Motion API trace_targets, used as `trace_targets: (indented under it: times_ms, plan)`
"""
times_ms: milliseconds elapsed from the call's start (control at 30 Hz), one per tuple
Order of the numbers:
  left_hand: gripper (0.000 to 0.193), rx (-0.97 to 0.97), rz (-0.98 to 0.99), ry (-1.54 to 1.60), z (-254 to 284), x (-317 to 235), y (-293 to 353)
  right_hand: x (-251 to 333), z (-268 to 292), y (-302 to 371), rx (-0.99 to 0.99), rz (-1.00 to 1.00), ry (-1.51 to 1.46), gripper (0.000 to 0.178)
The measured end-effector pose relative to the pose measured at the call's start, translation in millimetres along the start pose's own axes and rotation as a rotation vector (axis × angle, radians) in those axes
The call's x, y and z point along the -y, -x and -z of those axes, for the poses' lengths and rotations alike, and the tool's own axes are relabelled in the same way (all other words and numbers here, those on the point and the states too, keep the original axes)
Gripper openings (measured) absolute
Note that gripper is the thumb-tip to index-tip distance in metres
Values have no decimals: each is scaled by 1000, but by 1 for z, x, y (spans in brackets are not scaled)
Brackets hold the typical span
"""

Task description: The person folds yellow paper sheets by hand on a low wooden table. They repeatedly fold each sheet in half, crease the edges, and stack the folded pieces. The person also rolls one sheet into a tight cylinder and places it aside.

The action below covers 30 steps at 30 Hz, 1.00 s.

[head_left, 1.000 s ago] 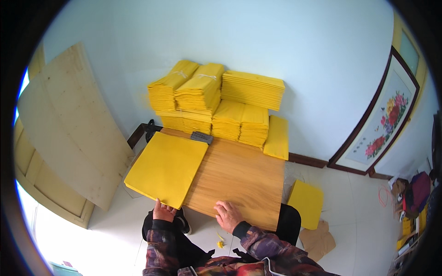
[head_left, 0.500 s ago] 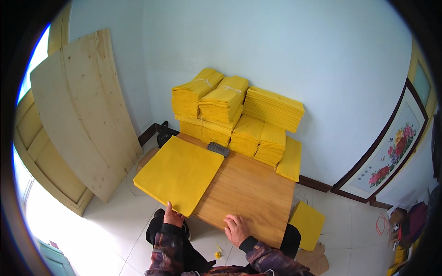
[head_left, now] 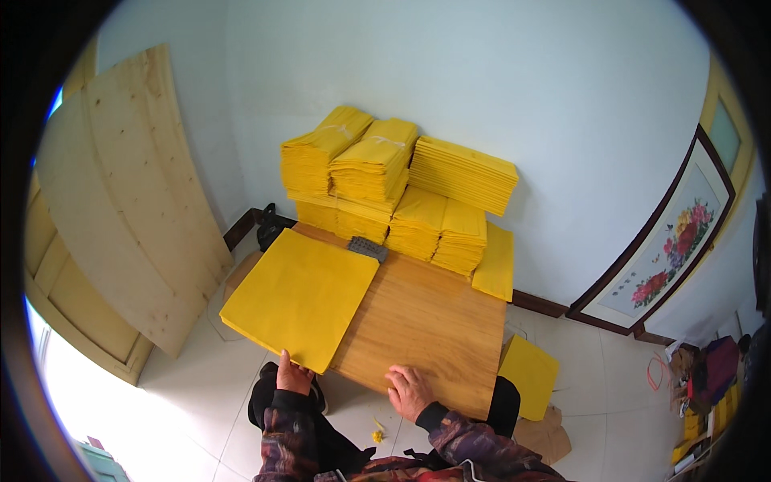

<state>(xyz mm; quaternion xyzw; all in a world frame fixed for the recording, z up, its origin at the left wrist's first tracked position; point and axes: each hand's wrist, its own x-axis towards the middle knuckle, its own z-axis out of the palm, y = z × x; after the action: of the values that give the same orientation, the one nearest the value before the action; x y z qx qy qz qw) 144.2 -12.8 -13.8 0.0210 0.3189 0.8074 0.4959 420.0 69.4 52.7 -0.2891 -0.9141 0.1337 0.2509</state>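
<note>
A flat stack of yellow paper sheets (head_left: 302, 293) lies on the left part of the wooden table (head_left: 422, 321), its left and near edges reaching past the tabletop. My left hand (head_left: 294, 375) grips the stack's near edge, thumb at the top and the other fingers partly hidden below. Resting on the table's near edge, my right hand (head_left: 410, 392) has loosely bent fingers, slightly apart, and holds nothing. A dark grey block (head_left: 368, 248) sits by the far right corner of the yellow stack.
Tied yellow paper bundles (head_left: 373, 165) are piled behind the table against the wall. More yellow paper (head_left: 528, 376) stands low to the right. A wooden board (head_left: 132, 201) leans at left; a framed flower picture (head_left: 662, 249) leans at right. A yellow scrap (head_left: 377, 435) is on the floor.
The whole view has shifted slightly, so everything appears a little further left and mostly higher. Both hands keep their places at the stack and the table edge.
</note>
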Motion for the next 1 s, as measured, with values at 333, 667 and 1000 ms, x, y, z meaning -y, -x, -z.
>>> trace_targets:
  times_ms: [333, 667, 1000]
  plan:
    - [52, 5, 12, -11, 12, 5, -6, -2, -3, -1, -24, 29, 8, 32]
    - [53, 6, -20, -46, 11, 8, -5, -3, -5, 2, -30, 27, 21, 31]
    - [52, 17, -28, -46, 10, 9, -4, -3, -4, 2, -28, 24, 35, 31]
